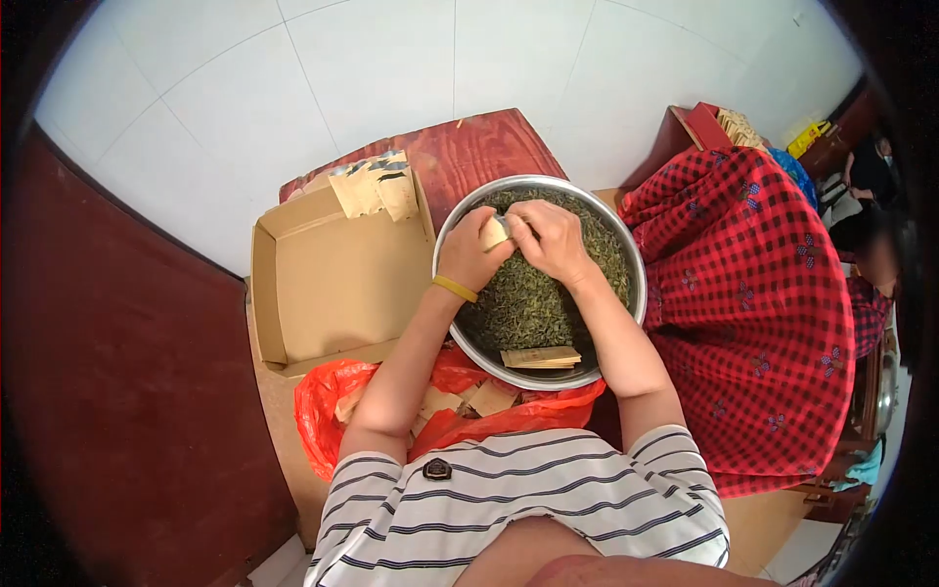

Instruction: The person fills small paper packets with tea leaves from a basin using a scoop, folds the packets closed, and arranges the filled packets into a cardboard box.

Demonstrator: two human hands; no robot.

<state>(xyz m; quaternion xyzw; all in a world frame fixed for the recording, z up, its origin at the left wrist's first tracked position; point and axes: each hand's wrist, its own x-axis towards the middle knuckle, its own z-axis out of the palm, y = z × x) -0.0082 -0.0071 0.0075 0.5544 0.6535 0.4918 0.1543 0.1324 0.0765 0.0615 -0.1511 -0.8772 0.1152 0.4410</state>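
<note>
Basin (641, 286), round and metal, in front of the person; broad bed of dried green leaves (523, 305) inside. Both hands together over the far left part of it, above the leaves. Small pale packet (495, 233) between them, upper end darker or bluish.

Left hand (476, 245): fingers curled in, closed around the packet's left side and lower part. Yellow band (455, 288) on that wrist. Right hand (551, 240): fingers bent, thumb tucked in at the packet's right edge; knuckles mask the tips, so cannot tell how far open they are or whether they pinch it.

Near side of basin: short stack of tan packets (541, 358), lying flat just inside the rim. Left of basin: shallow cardboard tray (337, 284), more printed packets (380, 189) heaped at its far right corner. Reddish wooden table (489, 147) beyond, grain showing. Between basin and striped shirt (528, 479): red plastic bag (326, 391), spread open, loose packets (492, 397) in it.

To the right, red-and-black checked cloth (748, 313), draped wide, patterned with small motifs. Behind it, red box (702, 127) with tan pieces (740, 128) standing in it. Far right edge: another person (878, 259), blurred.
</note>
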